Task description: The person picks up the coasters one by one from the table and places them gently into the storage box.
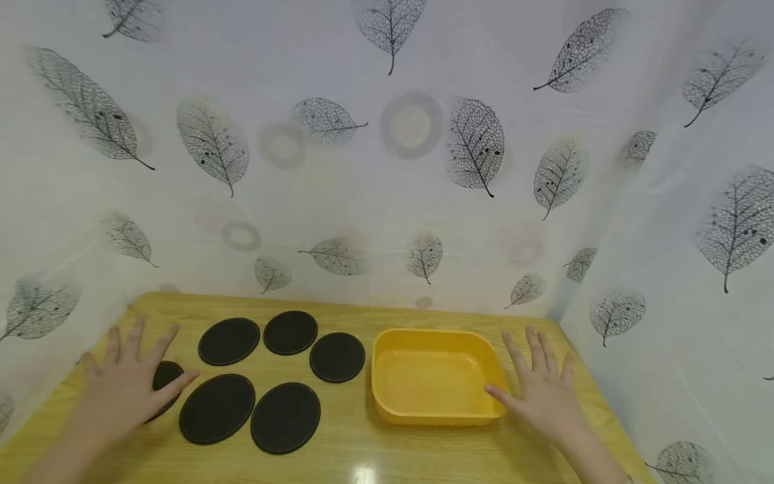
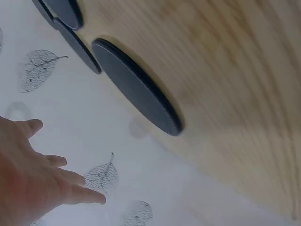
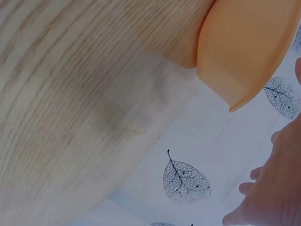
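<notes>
My left hand (image 1: 123, 386) is held with fingers spread over the left side of the table, holding nothing. Part of a black round coaster (image 1: 166, 384) is hidden behind its thumb. Several more dark coasters lie flat to its right, among them one at the back (image 1: 229, 341) and one at the front (image 1: 286, 418). In the left wrist view a coaster (image 2: 138, 89) shows thick, dark edges. My right hand (image 1: 544, 390), fingers also spread, holds nothing. Its thumb overlaps the right rim of a yellow rectangular basin (image 1: 438, 420) in the head view. The basin's side (image 3: 244, 42) stands apart from the hand in the right wrist view.
The wooden table (image 1: 351, 454) has its back edge against a pale curtain (image 1: 363, 202) printed with dark leaves. The curtain also hangs along both sides. No coaster shows inside the basin.
</notes>
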### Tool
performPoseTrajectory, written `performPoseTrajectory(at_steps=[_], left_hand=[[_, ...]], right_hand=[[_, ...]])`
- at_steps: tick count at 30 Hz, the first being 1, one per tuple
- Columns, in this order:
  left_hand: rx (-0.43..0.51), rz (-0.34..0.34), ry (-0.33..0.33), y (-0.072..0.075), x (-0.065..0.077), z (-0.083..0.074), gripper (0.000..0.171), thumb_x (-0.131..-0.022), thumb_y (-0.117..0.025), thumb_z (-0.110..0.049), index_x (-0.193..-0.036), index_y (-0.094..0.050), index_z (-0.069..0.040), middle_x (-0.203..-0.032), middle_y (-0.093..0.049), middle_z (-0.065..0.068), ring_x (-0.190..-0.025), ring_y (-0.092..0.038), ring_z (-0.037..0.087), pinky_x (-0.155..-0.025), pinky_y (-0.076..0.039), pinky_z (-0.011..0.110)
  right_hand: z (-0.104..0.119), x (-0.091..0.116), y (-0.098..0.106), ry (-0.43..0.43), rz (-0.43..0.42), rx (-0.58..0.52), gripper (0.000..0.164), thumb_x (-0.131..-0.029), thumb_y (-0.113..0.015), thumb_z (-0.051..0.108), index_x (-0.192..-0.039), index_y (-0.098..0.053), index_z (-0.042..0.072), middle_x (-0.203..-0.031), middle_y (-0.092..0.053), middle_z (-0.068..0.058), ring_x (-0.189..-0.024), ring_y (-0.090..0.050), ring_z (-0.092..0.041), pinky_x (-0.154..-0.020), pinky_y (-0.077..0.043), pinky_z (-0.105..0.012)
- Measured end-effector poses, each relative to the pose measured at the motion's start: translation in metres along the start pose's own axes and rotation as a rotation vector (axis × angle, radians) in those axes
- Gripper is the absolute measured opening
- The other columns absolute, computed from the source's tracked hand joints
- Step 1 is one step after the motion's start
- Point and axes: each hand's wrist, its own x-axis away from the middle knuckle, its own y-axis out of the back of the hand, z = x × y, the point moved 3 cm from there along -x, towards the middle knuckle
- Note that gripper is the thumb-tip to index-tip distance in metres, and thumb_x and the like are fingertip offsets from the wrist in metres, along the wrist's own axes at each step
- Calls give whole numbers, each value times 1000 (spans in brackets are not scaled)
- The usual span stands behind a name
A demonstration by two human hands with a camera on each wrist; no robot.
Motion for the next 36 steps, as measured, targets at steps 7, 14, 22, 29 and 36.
performPoseTrajectory(at_steps=[7,14,22,29,36], left_hand=[[25,13,21,-6,4,29,92,-80,-59,-62,-152,-18,-22,-146,-10,39,-125,-7,69,-82,-12,83],[128,15,-39,-18,12,57,92,-84,-63,-50,-151,-19,-6,-145,-11,42,-130,-2,63,-100,-3,75],[236,205,-80,-29,22,77,98,-85,-63,-48,-150,-9,1,-150,-6,35,-136,1,53,-99,-2,74],[239,218,-93,-36,29,86,111,-75,-74,-49,-149,-10,5,-148,-13,37,-135,-4,55,-103,-1,72],[142,307,-87,-41,28,86,122,-66,-75,-60,-145,-17,11,-140,-27,40,-120,-31,60,-87,-31,73]], right_hand=[[8,-6,0,52,-21,-36,96,-82,-55,66,-153,-4,27,-157,7,-18,-144,10,-35,-110,22,-46],[12,-11,-4,82,-35,-40,95,-82,-54,66,-153,-5,26,-157,0,-20,-143,-1,-40,-113,18,-42],[20,-13,-9,119,-40,-99,95,-83,-57,61,-153,-6,24,-157,-3,-16,-142,-10,-40,-116,9,-45],[25,-12,-17,137,-21,-133,94,-84,-57,60,-153,-9,20,-158,-2,-13,-142,-12,-39,-115,-10,-55],[26,-7,-26,145,37,-148,93,-84,-56,60,-153,-12,15,-158,0,-10,-144,-9,-37,-112,-16,-58]])
